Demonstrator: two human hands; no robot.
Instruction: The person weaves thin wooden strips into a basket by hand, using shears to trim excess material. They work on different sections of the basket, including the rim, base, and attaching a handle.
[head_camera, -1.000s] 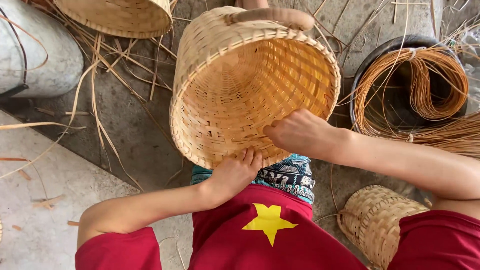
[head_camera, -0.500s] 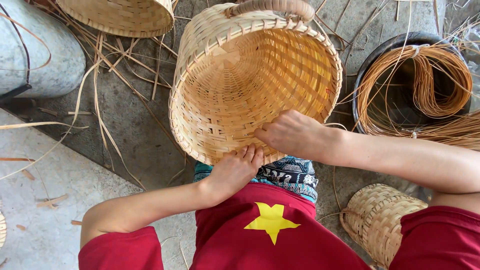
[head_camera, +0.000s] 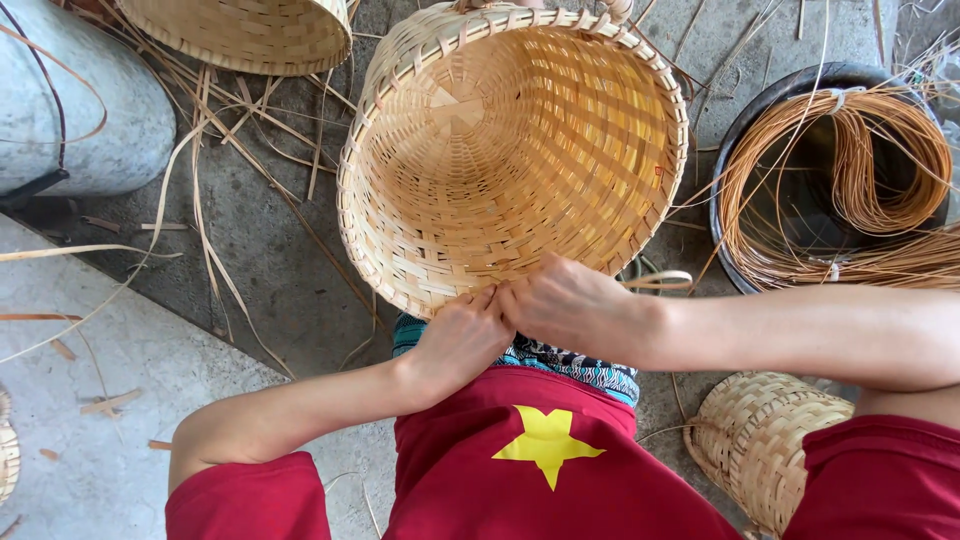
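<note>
Bamboo strips, pale yellow and tightly woven, make up the large basket (head_camera: 510, 150) that we hold tipped toward us, its open mouth facing up at the camera and its near rim resting against our lap. Our left hand (head_camera: 462, 338) sits at that near rim, fingers curled shut and pinching the woven edge. Our right hand (head_camera: 570, 305) is just beside it, touching it, with the fingers folded down over the same stretch of rim; what exactly lies between the fingertips we cannot tell. Both forearms come in from below the basket, out of red sleeves, and a red shirt with a yellow star (head_camera: 545, 445) lies directly under the basket's near edge.

Beyond the basket's far left side we see a second woven basket (head_camera: 250, 30), cut off by the top of the view. Left of the large basket stands a grey metal container (head_camera: 90, 120), with loose bamboo strips (head_camera: 215, 180) scattered over the concrete floor (head_camera: 270, 270) between the two. Right of the large basket sits a dark round basin (head_camera: 760, 120) holding a coil of orange-brown rattan strands (head_camera: 880, 170). Below that basin, near our right knee and well apart from the large basket, lies a smaller woven basket (head_camera: 760, 440) on its side.
</note>
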